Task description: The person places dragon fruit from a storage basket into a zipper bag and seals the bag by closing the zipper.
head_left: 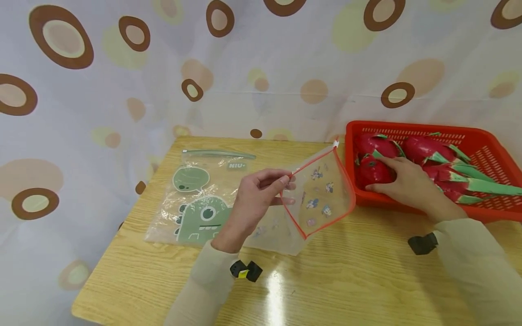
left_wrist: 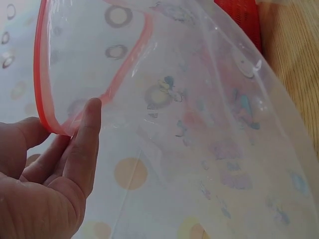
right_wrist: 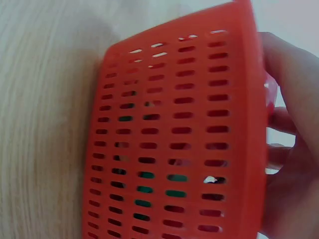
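My left hand [head_left: 254,199] pinches the red-edged rim of a clear zip bag [head_left: 320,192] printed with small cartoon figures, and the bag's mouth gapes. In the left wrist view, the thumb and fingers meet at one corner of the red rim [left_wrist: 42,94]. A white slider [head_left: 336,144] sits at the far end of the zip. Inside the red basket [head_left: 351,136], my right hand [head_left: 409,183] grips a red dragon fruit [head_left: 373,172] at the near left corner. In the right wrist view, the basket wall [right_wrist: 164,129] hides most of that fruit.
Several more dragon fruits [head_left: 428,148] with green-tipped scales lie in the basket. A larger clear bag [head_left: 200,199] with a green monster print lies flat on the wooden table [head_left: 346,271], left of the held bag. A patterned curtain [head_left: 253,59] hangs behind.
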Demonstrator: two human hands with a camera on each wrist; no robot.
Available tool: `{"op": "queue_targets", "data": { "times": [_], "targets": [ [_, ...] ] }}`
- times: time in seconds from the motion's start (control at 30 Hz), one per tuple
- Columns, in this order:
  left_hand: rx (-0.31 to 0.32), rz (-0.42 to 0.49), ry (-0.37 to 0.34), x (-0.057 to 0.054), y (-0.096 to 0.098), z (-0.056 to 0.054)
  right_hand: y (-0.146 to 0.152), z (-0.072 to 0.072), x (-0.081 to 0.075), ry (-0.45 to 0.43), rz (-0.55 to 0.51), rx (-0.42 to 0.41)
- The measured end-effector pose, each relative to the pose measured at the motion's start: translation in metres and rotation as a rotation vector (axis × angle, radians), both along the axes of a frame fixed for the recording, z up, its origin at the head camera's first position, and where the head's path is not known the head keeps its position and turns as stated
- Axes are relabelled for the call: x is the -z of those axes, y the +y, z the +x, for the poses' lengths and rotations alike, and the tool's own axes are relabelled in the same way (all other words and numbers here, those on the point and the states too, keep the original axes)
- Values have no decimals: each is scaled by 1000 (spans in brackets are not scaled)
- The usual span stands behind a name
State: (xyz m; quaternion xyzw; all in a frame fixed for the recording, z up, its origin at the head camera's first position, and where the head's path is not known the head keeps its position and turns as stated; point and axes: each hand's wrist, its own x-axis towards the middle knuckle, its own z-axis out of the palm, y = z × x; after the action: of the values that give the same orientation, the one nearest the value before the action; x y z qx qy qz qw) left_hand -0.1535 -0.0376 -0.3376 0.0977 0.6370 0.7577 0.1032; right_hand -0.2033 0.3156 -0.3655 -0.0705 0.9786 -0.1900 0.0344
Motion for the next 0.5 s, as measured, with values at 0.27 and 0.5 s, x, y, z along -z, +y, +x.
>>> {"op": "queue_targets", "data": {
  "times": [0.27, 0.5],
  "targets": [
    [3, -5, 8, 0, 3, -2, 6, 6, -12, 36, -44, 10],
    [4, -12, 2, -1, 5, -3, 8, 10, -22, 40, -85, 46]
  ]
}}
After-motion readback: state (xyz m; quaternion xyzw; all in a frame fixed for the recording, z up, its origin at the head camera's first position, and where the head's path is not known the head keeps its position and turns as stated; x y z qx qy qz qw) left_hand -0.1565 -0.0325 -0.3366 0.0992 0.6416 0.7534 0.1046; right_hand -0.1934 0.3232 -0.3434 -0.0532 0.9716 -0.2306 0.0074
